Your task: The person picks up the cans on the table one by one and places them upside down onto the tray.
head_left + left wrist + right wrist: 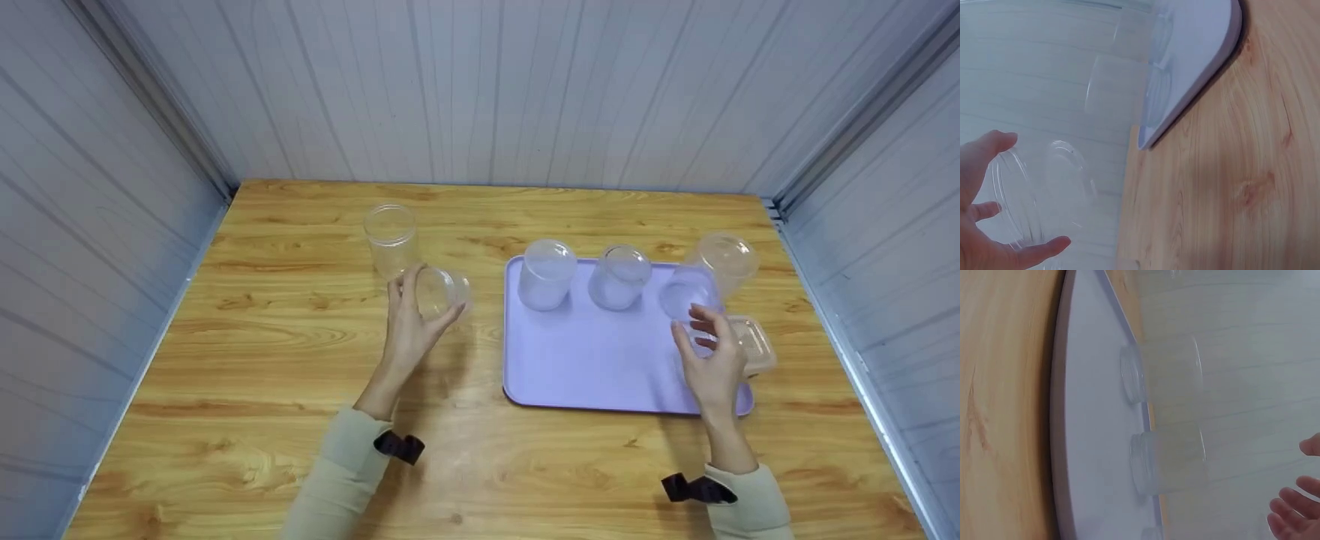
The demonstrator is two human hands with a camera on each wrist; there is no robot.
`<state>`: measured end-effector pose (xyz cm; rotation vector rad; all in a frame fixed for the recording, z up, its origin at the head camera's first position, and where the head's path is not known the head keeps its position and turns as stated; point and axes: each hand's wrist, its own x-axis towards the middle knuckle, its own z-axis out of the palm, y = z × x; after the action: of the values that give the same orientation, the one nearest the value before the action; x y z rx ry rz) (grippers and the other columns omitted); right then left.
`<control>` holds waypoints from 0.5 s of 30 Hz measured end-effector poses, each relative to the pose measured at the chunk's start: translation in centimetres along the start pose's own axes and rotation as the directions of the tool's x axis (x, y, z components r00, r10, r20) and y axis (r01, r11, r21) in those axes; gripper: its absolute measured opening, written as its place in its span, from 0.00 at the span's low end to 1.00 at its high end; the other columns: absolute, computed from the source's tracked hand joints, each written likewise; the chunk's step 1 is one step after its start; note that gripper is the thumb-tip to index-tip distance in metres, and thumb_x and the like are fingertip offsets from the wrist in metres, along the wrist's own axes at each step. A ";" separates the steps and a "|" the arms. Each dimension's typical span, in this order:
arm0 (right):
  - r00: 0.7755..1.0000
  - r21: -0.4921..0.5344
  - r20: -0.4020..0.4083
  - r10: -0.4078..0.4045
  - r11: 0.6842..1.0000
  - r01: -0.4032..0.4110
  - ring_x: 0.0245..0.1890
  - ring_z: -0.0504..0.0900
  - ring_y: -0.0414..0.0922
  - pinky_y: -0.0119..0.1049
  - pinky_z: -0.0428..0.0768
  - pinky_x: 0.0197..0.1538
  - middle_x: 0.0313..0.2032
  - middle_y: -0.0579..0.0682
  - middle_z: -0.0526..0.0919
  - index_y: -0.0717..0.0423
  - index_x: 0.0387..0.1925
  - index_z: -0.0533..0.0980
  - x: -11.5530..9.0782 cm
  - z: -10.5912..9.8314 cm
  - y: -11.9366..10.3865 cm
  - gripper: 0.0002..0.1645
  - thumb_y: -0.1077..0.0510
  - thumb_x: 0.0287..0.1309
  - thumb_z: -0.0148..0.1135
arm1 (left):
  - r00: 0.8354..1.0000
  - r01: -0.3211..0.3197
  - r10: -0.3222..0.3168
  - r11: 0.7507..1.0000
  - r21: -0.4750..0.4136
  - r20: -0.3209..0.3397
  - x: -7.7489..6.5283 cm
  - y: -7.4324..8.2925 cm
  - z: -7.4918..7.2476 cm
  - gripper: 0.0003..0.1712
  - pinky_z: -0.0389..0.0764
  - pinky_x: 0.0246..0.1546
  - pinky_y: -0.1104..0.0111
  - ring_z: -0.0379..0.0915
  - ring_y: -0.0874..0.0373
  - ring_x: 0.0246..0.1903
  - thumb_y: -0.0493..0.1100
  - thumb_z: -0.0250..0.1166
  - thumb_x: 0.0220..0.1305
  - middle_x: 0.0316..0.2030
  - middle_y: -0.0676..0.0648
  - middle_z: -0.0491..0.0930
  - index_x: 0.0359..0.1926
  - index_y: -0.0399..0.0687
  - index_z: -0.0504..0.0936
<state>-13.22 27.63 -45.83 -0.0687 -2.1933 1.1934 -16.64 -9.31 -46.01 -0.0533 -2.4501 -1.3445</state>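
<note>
My left hand [409, 334] grips a clear plastic jar [435, 292] between thumb and fingers, left of the lavender tray [592, 367]. In the left wrist view, the fingers spread round the jar's round rim [1019, 197]. Just behind that hand stands a taller clear jar [391, 244] on the table. My right hand [712, 364] hovers over the tray's right side, its fingers loosely bent and the thumb apart. Close by are a tall clear jar [724, 259] and a clear container with a squarish rim [757, 345], partly hidden by the hand.
Two more clear jars, one on the left [547, 277] and one in the middle [619, 277], stand along the tray's back edge. The tray lies on a wood-grain table [285, 345]. Pale panel walls [487, 90] enclose the table at the back and both sides.
</note>
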 end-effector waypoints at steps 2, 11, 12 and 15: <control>0.999 0.036 0.029 0.034 0.999 -0.035 0.36 0.76 0.41 0.27 0.74 0.35 0.39 0.55 0.79 0.64 0.43 0.75 -0.2 0.3 -0.2 0.19 0.64 0.47 0.65 | 1.000 -0.014 0.014 1.000 -0.021 -0.009 -0.2 0.2 0.1 0.42 0.68 0.49 0.57 0.61 0.46 0.48 0.50 0.70 0.44 0.50 0.38 0.59 0.58 0.44 0.61; 0.982 0.226 0.167 0.083 0.967 -0.120 0.36 0.76 0.40 0.24 0.74 0.31 0.42 0.53 0.78 0.62 0.46 0.73 -0.7 2.3 1.4 0.22 0.56 0.49 0.64 | 0.999 -0.034 0.031 0.995 -0.091 -0.025 -0.8 1.1 0.2 0.41 0.76 0.28 0.64 0.64 0.44 0.43 0.52 0.70 0.44 0.51 0.39 0.60 0.57 0.45 0.62; 0.979 0.237 0.185 0.089 0.963 -0.132 0.36 0.76 0.40 0.24 0.74 0.31 0.42 0.53 0.78 0.63 0.46 0.73 -0.7 2.5 1.3 0.22 0.57 0.49 0.64 | 0.999 -0.035 0.032 0.995 -0.095 -0.024 -0.8 1.2 0.2 0.41 0.76 0.28 0.65 0.64 0.45 0.43 0.53 0.70 0.44 0.51 0.40 0.61 0.57 0.45 0.62; 0.965 0.200 0.233 0.124 0.964 -0.172 0.38 0.76 0.40 0.24 0.75 0.32 0.42 0.51 0.77 0.65 0.47 0.72 -0.8 2.6 -0.7 0.22 0.62 0.49 0.63 | 0.999 -0.042 0.040 0.994 -0.100 -0.022 -1.0 1.4 0.3 0.41 0.76 0.27 0.66 0.65 0.46 0.42 0.54 0.69 0.44 0.50 0.40 0.62 0.57 0.47 0.62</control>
<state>-13.88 25.06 -46.68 -0.0107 -2.2593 1.5882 -15.47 -8.18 -45.34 -0.1130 -2.3508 -1.4424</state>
